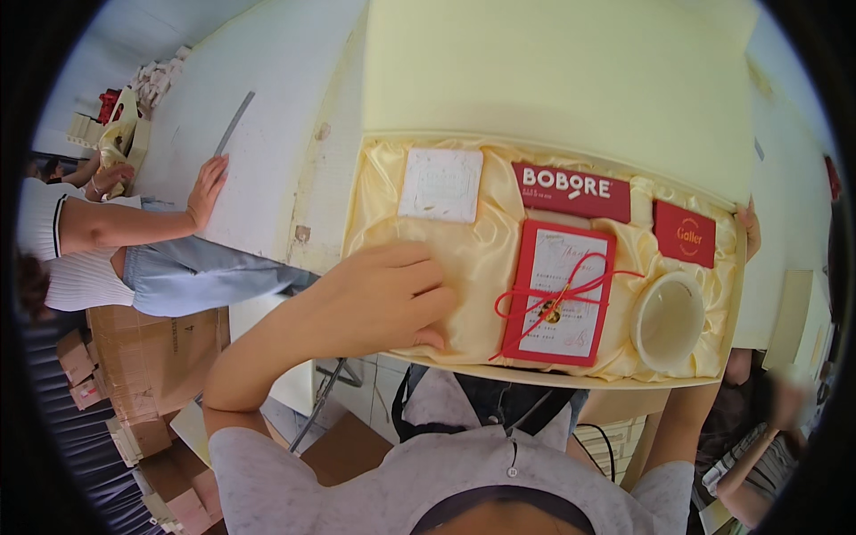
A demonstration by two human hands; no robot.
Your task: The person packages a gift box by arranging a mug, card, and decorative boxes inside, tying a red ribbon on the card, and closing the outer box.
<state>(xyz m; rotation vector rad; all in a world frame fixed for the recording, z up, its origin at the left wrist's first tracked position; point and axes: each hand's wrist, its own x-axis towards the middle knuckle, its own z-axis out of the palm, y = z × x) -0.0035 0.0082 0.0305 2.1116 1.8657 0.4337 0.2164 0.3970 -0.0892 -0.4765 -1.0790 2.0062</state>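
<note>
An open cream gift box (734, 287) lined with yellow satin (485, 267) lies before me, its lid (555, 67) raised at the far side. My left hand (394, 301) rests on the satin at the left, fingers curled and their tips hidden. At the right wall, my right hand (750, 227) grips the box's edge, mostly out of sight. Set in the satin are a white square box (441, 186), a dark red BOBORE box (572, 192), a small red Galler box (683, 234) and a white cup (669, 321). A red-bordered card (565, 247) is tied with red cord (605, 275) and a gold-coloured charm (550, 311).
Across the white table (267, 167) at left, a co-worker's hand (207, 194) touches the surface by a grey strip (235, 124). Cardboard cartons (160, 361) stand on the floor at left. Another person's arm (756, 468) is at lower right, near a cream box (789, 321).
</note>
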